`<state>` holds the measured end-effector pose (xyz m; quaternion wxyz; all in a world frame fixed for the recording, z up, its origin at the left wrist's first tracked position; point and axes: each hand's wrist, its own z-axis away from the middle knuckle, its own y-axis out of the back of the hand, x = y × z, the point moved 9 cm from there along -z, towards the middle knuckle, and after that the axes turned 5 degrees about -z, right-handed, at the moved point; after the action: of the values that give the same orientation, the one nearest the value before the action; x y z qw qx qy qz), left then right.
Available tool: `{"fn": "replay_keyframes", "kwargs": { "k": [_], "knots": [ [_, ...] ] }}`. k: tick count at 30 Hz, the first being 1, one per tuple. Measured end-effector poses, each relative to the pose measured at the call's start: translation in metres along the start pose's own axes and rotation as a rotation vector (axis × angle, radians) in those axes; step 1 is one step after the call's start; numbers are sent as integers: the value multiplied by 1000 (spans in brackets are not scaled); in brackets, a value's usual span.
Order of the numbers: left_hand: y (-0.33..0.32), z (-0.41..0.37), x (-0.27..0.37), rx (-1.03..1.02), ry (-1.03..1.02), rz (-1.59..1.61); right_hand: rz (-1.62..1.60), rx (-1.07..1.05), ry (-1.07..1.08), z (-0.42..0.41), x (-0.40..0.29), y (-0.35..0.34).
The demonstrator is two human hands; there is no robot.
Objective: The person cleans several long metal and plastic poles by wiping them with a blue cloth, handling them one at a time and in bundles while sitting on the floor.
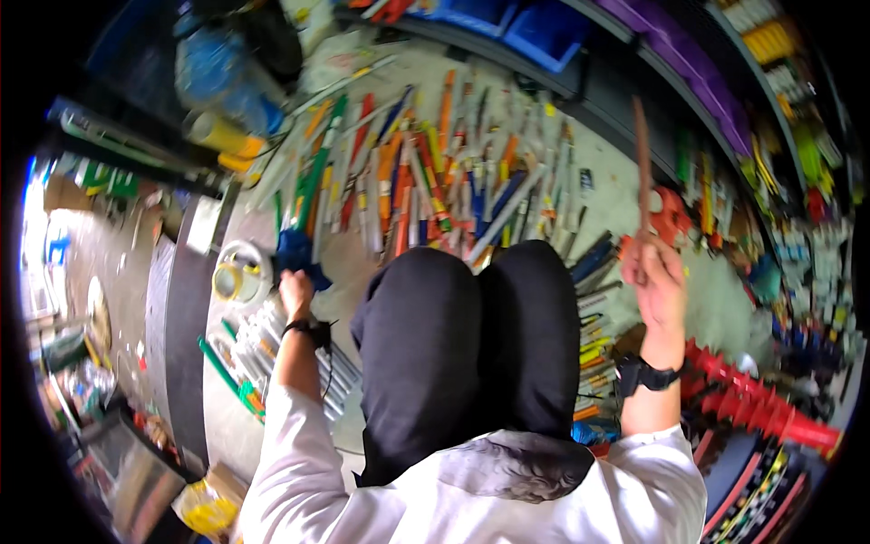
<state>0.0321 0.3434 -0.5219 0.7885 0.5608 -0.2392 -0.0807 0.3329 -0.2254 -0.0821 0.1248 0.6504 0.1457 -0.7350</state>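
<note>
My left hand (296, 292) is closed on a dark blue cloth (299, 255), left of my knees. My right hand (654, 275) is raised on the right and grips a long, thin reddish-brown stick (641, 163) by its lower end, its tip pointing up and away. In front of my knees, many plastic-looking strips and tubes lie loosely spread over the floor, among them a long green one (323, 160), an orange one (446, 112) and a pale grey one (510, 211). Their exact kind cannot be told.
Beside my left hand lie tape rolls (228, 281) and a bundle of pale tubes (255, 340). Blue bins (544, 34) stand on a shelf at the far side. Red ribbed parts (761, 408) lie at the right, near a loaded shelf rack. A dark metal sill (183, 326) runs along the left.
</note>
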Motion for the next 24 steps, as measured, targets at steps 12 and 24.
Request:
{"fn": "replay_keyframes", "kwargs": {
  "k": [12, 24],
  "knots": [
    [239, 81, 39, -230, 8, 1966, -383, -410, -153, 35, -14, -66],
    [343, 251, 193, -746, -530, 2188, 179, -714, 44, 105, -36, -153]
  ]
}}
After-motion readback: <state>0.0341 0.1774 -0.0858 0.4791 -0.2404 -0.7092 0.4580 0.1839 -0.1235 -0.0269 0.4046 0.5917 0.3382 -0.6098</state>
